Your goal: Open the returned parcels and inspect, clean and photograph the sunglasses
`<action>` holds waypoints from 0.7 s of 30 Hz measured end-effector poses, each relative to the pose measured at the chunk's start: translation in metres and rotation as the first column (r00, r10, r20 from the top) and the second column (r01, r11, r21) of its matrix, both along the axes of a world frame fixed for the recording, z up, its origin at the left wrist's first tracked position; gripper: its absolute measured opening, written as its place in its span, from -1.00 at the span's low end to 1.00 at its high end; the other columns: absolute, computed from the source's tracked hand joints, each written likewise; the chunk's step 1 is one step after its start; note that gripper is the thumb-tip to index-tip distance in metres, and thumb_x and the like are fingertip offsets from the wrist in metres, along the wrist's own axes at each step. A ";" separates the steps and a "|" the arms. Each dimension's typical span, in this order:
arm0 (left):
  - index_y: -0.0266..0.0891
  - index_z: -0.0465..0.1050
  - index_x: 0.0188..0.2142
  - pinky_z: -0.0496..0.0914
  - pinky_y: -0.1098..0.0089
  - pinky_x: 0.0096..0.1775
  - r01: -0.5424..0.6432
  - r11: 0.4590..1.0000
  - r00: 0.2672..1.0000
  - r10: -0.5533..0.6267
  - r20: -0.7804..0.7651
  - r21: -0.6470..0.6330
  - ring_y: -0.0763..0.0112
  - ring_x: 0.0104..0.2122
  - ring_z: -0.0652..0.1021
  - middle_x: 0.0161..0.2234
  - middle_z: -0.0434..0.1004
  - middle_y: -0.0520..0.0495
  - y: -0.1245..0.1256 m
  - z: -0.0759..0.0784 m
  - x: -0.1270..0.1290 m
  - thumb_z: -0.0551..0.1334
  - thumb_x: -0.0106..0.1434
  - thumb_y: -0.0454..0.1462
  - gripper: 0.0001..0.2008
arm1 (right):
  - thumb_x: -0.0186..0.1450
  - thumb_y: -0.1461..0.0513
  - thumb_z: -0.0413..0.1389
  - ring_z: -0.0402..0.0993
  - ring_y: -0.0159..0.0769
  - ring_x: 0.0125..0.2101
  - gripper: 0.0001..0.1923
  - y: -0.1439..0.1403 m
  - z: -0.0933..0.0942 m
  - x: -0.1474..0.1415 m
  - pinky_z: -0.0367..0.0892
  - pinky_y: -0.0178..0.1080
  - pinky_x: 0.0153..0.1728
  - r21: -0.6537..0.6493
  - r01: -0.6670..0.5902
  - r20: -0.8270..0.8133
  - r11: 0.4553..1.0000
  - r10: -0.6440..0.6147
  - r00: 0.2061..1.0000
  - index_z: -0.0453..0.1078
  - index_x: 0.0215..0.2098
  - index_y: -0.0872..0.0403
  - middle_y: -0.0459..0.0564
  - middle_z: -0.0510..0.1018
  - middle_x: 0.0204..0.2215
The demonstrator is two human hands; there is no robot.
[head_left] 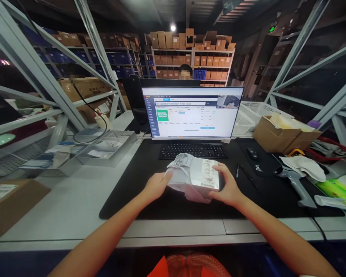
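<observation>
Between my two hands is a white box [210,173] with a printed label, held above the black desk mat [150,200]. A crumpled pale plastic bag [180,169] covers its left part, and some of the plastic hangs below. My left hand [158,184] grips the bagged left end, thumb on top. My right hand [227,186] clasps the bare right end, with the thumb at the near corner and fingers at the far edge. The undersides of the box and bag are hidden. Just beyond the box lies a black keyboard [193,151].
Behind the keyboard stands a lit monitor [187,115]. To the right are a mouse [252,154], a pen [237,170], a barcode scanner [295,184] and a cardboard box [276,134]. Grey trays [109,154] and another carton [14,204] stand left. A person sits beyond the monitor.
</observation>
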State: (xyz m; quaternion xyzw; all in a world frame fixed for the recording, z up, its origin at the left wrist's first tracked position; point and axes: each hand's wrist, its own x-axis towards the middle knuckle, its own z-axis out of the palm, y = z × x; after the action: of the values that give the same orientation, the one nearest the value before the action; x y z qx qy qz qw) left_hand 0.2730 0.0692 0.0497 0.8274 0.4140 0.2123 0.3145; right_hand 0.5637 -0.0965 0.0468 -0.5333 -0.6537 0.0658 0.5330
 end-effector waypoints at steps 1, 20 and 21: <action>-0.20 0.36 -0.56 0.21 0.37 -0.38 -0.021 1.000 1.000 0.021 -0.017 0.005 0.23 -0.45 0.45 -0.54 0.43 -0.07 0.000 -0.003 -0.007 -0.03 0.33 0.16 -0.42 | 0.06 -0.18 0.32 0.38 0.09 0.10 -0.17 -0.004 -0.005 0.007 0.38 0.10 0.07 0.001 0.046 -0.047 0.999 -0.046 0.998 0.17 0.16 -0.04 0.17 0.29 0.13; -0.09 0.29 0.30 0.39 0.14 0.10 0.366 0.929 0.926 -0.358 -0.119 0.056 -0.02 0.07 0.54 0.17 0.50 -0.20 -0.029 -0.009 0.045 0.34 0.16 -0.07 -0.29 | -0.01 -0.23 0.34 0.18 0.22 0.31 0.20 -0.108 -0.042 0.072 0.07 0.20 0.31 -0.356 0.218 -0.231 0.909 -0.312 0.922 0.01 0.42 0.04 0.28 0.22 0.34; -0.09 0.36 0.25 0.43 0.21 0.04 0.386 0.922 0.919 -0.383 -0.094 0.009 0.04 0.00 0.59 0.09 0.57 -0.16 -0.027 -0.013 0.043 0.29 0.20 -0.12 -0.39 | 0.02 -0.25 0.31 0.24 0.21 0.28 0.13 -0.112 -0.049 0.070 0.12 0.18 0.29 -0.323 0.242 -0.272 0.915 -0.335 0.902 0.09 0.39 0.05 0.27 0.28 0.30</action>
State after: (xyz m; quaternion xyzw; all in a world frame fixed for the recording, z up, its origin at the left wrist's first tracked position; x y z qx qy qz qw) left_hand 0.3162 0.0426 0.0368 0.9056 0.2542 0.1146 0.3197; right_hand 0.6340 -0.2090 -0.0020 -0.6774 -0.4544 0.1637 0.5548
